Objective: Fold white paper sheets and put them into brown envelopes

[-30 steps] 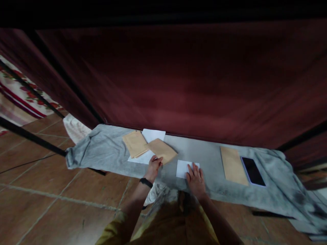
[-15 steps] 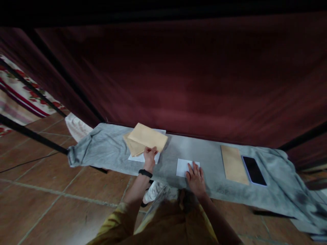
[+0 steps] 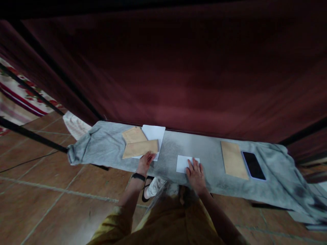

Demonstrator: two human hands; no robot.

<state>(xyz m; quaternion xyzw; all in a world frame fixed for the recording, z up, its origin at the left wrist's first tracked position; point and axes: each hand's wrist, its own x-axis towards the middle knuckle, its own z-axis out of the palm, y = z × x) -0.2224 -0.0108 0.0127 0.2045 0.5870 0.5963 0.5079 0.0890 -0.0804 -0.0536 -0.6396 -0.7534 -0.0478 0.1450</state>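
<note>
Envelope of tan paper [image 3: 139,149]: flat and rectangular, on the left part of the bench, its near right corner caught between thumb and fingers of the left hand [image 3: 145,162]; I cannot tell whether anything is inside
Stack of tan paper envelopes [image 3: 134,133]: just behind, partly covered by the held one, number hidden; I'd take these as not yet dealt with
White rectangular paper sheets [image 3: 158,132]: underneath, jutting out at the back and right
Small white paper rectangle [image 3: 182,164]: flat on the soft grey cloth [image 3: 170,144], outside every envelope, so nothing shows it as put away
Lone tan paper rectangle [image 3: 233,160]: well apart on the right, beside the dark-screened phone with a lilac edge [image 3: 254,165]; it seems the one piece set aside, which I'd judge leaves most of the work undone
Wristband side: black wristband [image 3: 138,176] on the left wrist, forearm reaching forward and outward, fingertips closed
Flat palm: the right hand [image 3: 196,175] lies palm down, fingers loosely spread over the small white paper's right edge, clasping nothing
Gap: the two hands are well apart
</note>
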